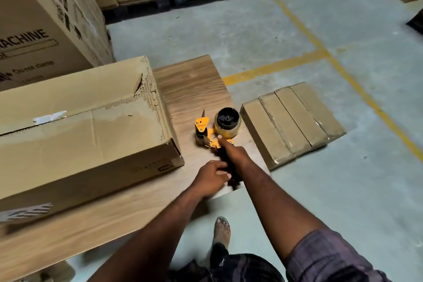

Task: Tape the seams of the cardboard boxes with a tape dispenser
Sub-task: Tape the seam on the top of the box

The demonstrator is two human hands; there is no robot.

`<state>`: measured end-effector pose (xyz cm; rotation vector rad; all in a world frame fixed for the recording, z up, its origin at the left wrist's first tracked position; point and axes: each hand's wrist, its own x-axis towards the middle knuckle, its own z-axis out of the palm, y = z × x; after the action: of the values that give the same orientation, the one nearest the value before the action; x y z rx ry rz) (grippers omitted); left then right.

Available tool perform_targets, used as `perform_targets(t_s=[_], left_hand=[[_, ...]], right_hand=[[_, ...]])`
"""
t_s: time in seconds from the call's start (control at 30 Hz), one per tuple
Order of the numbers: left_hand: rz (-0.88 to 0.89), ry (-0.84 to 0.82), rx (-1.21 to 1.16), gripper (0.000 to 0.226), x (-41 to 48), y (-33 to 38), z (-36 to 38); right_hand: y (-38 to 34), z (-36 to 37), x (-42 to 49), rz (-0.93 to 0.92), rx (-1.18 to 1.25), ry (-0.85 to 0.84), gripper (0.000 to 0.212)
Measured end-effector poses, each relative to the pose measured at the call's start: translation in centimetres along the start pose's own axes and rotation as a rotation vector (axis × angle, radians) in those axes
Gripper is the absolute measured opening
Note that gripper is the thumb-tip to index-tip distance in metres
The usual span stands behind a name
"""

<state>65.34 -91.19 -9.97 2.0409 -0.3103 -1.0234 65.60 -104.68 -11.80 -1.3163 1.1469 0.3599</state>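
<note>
Head view: right hand (235, 155) and left hand (211, 178), fingers curled round tape dispenser (217, 131) handle.

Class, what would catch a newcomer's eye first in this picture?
The yellow tape dispenser stands out near the right side of the wooden table, with the right hand and left hand holding its black handle. A large worn cardboard box lies left of it.

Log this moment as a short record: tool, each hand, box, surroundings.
tool: yellow tape dispenser resting on the wooden table
right hand: grips the dispenser's black handle, index finger extended along the frame
left hand: curled round the handle's near end
box: large cardboard box on the table, left of the dispenser
floor: taped flat cartons right of the table
</note>
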Motion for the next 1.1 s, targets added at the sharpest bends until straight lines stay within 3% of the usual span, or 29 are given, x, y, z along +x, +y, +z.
perform_targets(t_s=[0.13,0.23,0.37,0.5,0.73,1.1], left_hand=[[-0.096,-0.020,-0.246,0.035,1.1,0.2,-0.9],[-0.219,0.071,-0.451,0.030,1.6,1.2,-1.8],[-0.415,0.248,-0.851,0.014,2.2,1.9,-3.2],[-0.496,0.269,-1.137,0.025,2.5,2.7,-2.9],[-0.394,0.267,-1.458,0.044,2.7,8.1,-5.4],[-0.001,0.146,-1.517,0.020,-3.1,14.1,-12.9]], right_hand=[[-1.2,-1.1,0.8,0.047,0.018,-0.159,0.053],[-1.6,-1.5,0.9,0.148,0.059,-0.307,0.042],[-1.0,-1.6,0.2,0.196,0.111,-0.408,0.043],[-1.2,-0.8,-1.0,0.118,0.156,-0.328,0.051],[-3.6,-3.4,-3.5,-0.148,0.112,-0.275,0.044],[-11.3,-4.4,-9.9,-0.607,0.091,-0.288,0.039]])
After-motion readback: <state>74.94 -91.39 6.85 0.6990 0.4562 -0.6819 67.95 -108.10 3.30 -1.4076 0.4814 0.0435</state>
